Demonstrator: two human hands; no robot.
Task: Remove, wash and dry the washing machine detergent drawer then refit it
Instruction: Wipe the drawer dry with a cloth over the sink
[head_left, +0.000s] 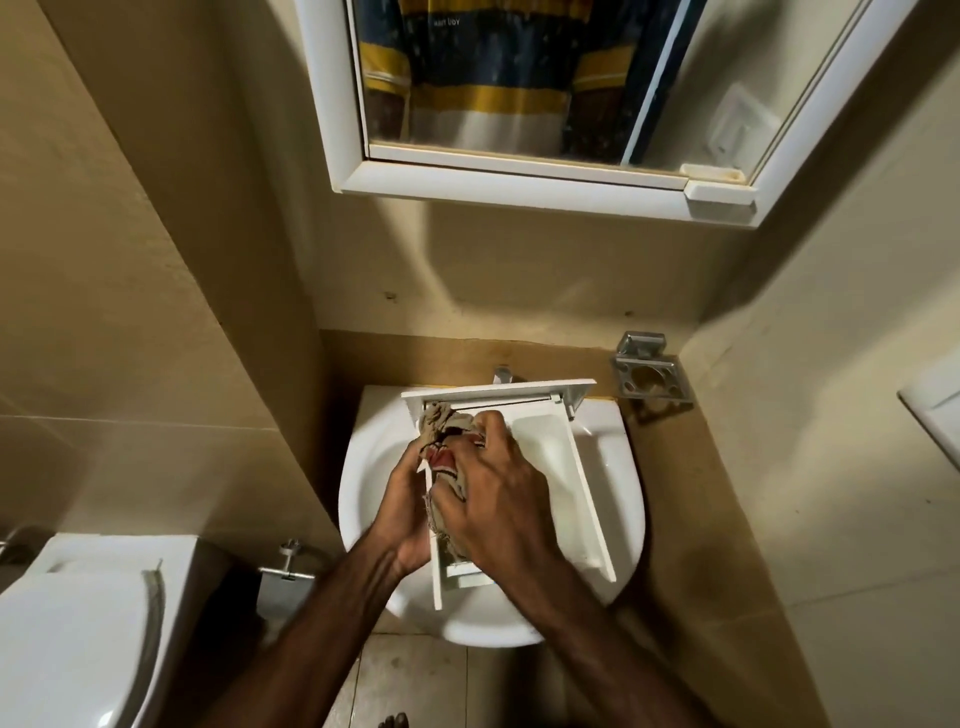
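Observation:
The white detergent drawer (563, 467) lies across the white washbasin (623, 499), its front panel toward the wall and tap. My left hand (402, 506) grips the drawer's left side wall from outside. A crumpled beige and red cloth (444, 441) sits bunched in the drawer's left compartment, and my right hand (498, 493) holds it, fingers curled over it and pressing it down. The drawer's right compartment is uncovered and looks bare.
A chrome tap (503, 373) stands behind the drawer. On the wall at the right hangs a metal holder (649, 376). A mirror cabinet (561, 93) hangs overhead. The toilet (88, 623) stands at the lower left, and a chrome fitting (288, 564) projects beside the basin.

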